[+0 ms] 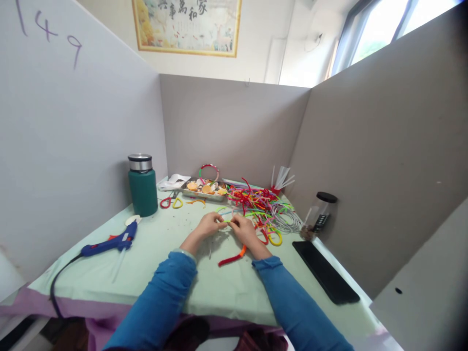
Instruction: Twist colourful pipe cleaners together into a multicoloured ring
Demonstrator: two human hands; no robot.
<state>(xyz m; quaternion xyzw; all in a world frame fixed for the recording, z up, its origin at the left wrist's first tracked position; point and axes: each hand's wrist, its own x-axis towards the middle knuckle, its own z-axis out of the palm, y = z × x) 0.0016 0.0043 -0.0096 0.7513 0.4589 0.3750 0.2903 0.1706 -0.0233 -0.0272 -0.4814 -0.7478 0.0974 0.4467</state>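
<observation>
My left hand (211,224) and my right hand (244,229) are close together above the middle of the table, fingertips pinched. Between them runs a short stretch of yellow-green pipe cleaner (227,222), gripped from both sides. Most of its length is hidden by my fingers. Below my right hand a red and orange pipe cleaner (232,259) lies on the cloth, partly under the wrist. Just beyond my hands spreads a tangled heap of coloured pipe cleaners (256,197). Yellow and red scissor handles (275,237) show beside my right wrist.
A blue glue gun (109,243) and a green bottle (142,192) stand at left. Behind are red and yellow scissors (171,202) and a metal tray (204,195) of round pieces. Right are grey wire coils (287,219), a clear jar (320,214) and a black slab (325,273). Partitions enclose the table.
</observation>
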